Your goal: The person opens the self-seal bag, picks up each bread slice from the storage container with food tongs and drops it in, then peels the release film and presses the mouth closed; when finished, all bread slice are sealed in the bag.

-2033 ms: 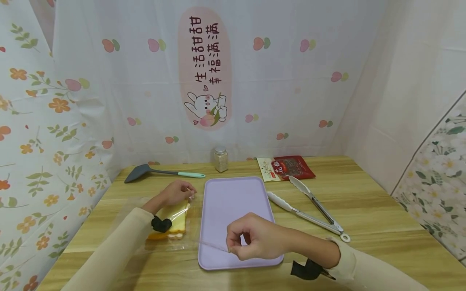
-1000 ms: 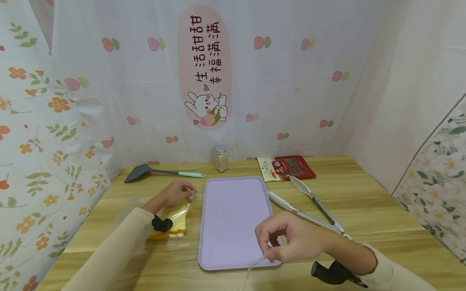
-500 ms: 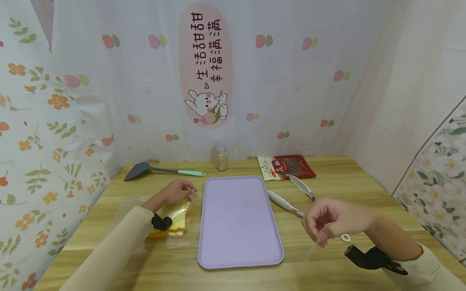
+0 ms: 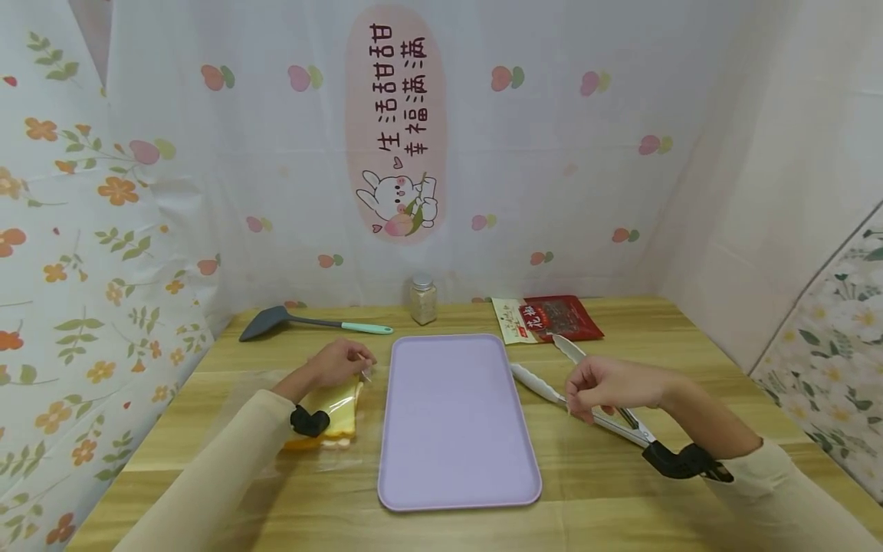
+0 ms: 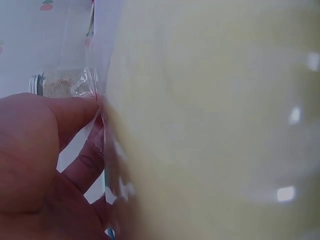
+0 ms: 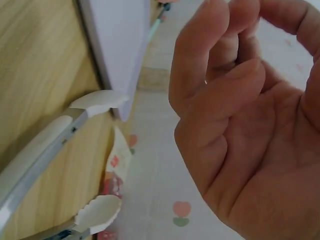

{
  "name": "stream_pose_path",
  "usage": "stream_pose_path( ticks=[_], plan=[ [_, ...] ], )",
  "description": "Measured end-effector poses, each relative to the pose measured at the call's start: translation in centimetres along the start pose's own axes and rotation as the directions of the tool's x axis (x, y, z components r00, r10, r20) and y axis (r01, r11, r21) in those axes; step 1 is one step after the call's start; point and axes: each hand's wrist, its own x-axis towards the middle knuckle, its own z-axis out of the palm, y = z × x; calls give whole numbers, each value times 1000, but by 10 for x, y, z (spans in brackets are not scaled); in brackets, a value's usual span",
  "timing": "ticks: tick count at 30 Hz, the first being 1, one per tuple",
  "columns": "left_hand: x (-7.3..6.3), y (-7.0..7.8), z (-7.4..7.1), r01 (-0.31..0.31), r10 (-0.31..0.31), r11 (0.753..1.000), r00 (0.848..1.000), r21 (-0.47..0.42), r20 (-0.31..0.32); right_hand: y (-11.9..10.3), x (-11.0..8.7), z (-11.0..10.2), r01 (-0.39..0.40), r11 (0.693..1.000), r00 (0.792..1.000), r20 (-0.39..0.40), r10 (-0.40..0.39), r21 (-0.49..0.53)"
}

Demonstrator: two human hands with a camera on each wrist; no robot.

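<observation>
My left hand [image 4: 338,363] pinches the edge of a clear plastic bag [image 5: 92,85] between thumb and fingers. Inside the bag lies a yellow slice-like thing [image 4: 341,418] with an orange edge; it fills most of the left wrist view. My right hand [image 4: 614,383] hovers over the kitchen tongs [image 4: 545,383], fingers curled down and thumb against them. Only a tiny pale bit of the clear plastic strip [image 4: 569,412] shows at its fingertips. In the right wrist view the curled fingers [image 6: 200,65] are near, but the pinch itself is out of sight.
A lilac tray [image 4: 458,422] lies mid-table between the hands. Along the back are a spatula [image 4: 310,320] with a mint handle, a glass jar [image 4: 423,300] of pale grains, and a red-and-cream spice packet [image 4: 545,318]. A patterned curtain [image 4: 552,153] hangs behind.
The right hand has drawn the thin clear strip from near the bag across the tray to the right, then lifted slightly back toward the tongs. The left hand stays on the bag.
</observation>
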Motion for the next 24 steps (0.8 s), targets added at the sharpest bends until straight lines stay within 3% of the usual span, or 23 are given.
stream_pose_path(
  ticks=[4,10,16,24],
  plan=[
    [0,1,0,21,-21,1000,1000,-7,9,9,13,4,-100,991,993,-76,94,-88],
    [1,1,1,40,-40,999,999,14,-1,20,29,12,-110,978,986,-147,84,-175],
    [1,4,1,58,-58,997,998,44,-4,28,36,16,-129,978,966,-244,87,-163],
    [1,9,-5,103,-108,990,993,95,52,27,42,19,-189,972,925,-356,129,-141]
  ],
)
